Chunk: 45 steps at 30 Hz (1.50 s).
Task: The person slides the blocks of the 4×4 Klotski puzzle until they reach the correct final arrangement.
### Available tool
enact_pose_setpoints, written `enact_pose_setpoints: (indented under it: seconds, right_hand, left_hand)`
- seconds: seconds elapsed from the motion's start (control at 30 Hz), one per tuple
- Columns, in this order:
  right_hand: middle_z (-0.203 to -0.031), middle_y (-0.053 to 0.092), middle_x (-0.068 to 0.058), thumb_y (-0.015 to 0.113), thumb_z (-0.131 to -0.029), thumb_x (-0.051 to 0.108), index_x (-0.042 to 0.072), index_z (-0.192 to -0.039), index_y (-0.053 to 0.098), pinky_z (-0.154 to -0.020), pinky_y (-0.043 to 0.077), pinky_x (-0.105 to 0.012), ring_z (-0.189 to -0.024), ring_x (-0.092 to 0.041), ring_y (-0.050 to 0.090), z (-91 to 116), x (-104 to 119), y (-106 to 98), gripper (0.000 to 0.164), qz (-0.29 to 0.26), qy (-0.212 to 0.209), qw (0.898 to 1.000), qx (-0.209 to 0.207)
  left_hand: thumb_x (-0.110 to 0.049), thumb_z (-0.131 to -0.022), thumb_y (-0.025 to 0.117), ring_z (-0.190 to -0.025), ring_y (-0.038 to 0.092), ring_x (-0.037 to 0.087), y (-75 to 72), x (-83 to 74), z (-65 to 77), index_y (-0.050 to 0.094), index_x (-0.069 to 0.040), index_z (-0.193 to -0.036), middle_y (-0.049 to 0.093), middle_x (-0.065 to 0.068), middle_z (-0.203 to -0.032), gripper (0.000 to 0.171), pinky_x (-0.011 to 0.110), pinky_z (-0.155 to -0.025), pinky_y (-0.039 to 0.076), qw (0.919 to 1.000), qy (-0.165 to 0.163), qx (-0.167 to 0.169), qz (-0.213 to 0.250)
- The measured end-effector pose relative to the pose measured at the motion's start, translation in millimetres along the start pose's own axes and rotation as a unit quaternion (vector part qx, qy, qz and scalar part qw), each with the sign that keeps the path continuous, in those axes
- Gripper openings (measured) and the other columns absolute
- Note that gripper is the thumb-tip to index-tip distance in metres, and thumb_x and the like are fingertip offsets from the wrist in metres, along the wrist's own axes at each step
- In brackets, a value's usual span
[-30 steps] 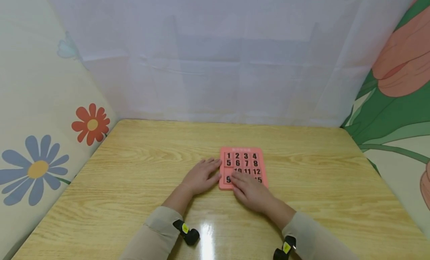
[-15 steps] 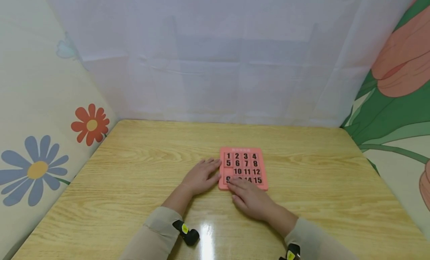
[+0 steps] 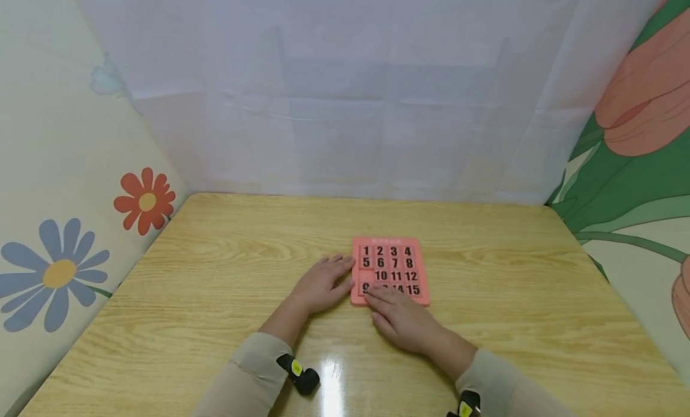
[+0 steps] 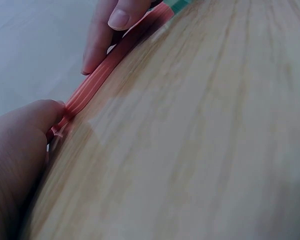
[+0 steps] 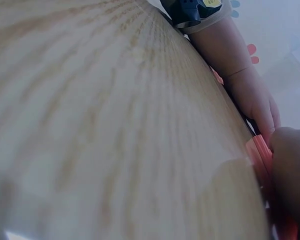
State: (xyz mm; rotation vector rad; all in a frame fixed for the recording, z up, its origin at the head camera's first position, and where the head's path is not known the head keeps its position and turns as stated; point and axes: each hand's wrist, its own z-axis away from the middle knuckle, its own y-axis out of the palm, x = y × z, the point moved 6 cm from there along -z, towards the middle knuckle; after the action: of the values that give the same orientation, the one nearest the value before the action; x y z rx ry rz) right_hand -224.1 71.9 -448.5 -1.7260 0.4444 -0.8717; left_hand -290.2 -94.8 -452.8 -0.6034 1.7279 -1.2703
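A pink number sliding puzzle (image 3: 424,267) lies flat on the wooden table, its black-numbered tiles in rows. Tiles 1 to 8 fill the two top rows; the third row has a gap at its left, then 10, 11 and 12. My left hand (image 3: 321,284) rests against the puzzle's left edge with extended fingers; its thumb touches the pink side in the left wrist view. My right hand (image 3: 404,318) lies over the bottom row, fingertips by tile 9 (image 3: 366,288), partly covering the tiles between 9 and 15. Its fingers look straight and close together.
The light wood table (image 3: 226,243) extends around the puzzle. A white cloth (image 3: 345,135) hangs behind it, with flower-printed panels at both sides. Each wrist wears a black camera, the left wrist camera (image 3: 306,380) sitting over the table.
My right hand has drawn back toward the table's front, from the third row to the bottom row, uncovering 10 and 15. My left hand has stayed in place.
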Motion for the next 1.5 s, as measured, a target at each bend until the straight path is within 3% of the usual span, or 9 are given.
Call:
enact_pose_setpoints:
  seconds: [0.7, 1.13, 1.5]
  right_hand:
    - [-0.154, 0.043, -0.008, 0.044, -0.102, 0.03, 0.01, -0.145, 0.049, -0.121, 0.031, -0.045, -0.145, -0.027, 0.037, -11.8, -6.6, -2.3, 0.047, 0.008, 0.011, 1.0, 0.005]
    - [-0.153, 0.044, -0.009, 0.044, -0.103, 0.031, 0.009, -0.145, 0.049, -0.121, 0.031, -0.045, -0.144, -0.029, 0.039, -22.3, -12.6, -2.1, 0.048, -0.004, 0.031, 1.0, 0.003]
    - [-0.155, 0.042, -0.007, 0.043, -0.103, 0.034, 0.011, -0.146, 0.047, -0.122, 0.029, -0.045, -0.145, -0.028, 0.037, -17.6, -13.9, -2.6, 0.049, -0.004, 0.035, 0.999, -0.002]
  left_hand:
    - [-0.04, -0.101, 0.047, -0.147, 0.033, 0.028, 0.1, -0.3, 0.8, 0.041, -0.01, -0.15, 0.043, 0.006, -0.154, 0.058, 0.045, -0.125, 0.019, 0.9999, -0.013, 0.011, 0.001]
    - [-0.04, -0.101, 0.048, -0.146, 0.034, 0.029, 1.1, 0.5, -0.1, 0.042, -0.009, -0.149, 0.044, 0.007, -0.153, 0.057, 0.046, -0.125, 0.02, 1.0, -0.003, 0.001, -0.005]
    - [-0.04, -0.101, 0.047, -0.147, 0.034, 0.028, 0.3, -0.1, 0.0, 0.041, -0.009, -0.149, 0.043, 0.006, -0.154, 0.057, 0.045, -0.125, 0.02, 1.0, -0.005, 0.005, -0.005]
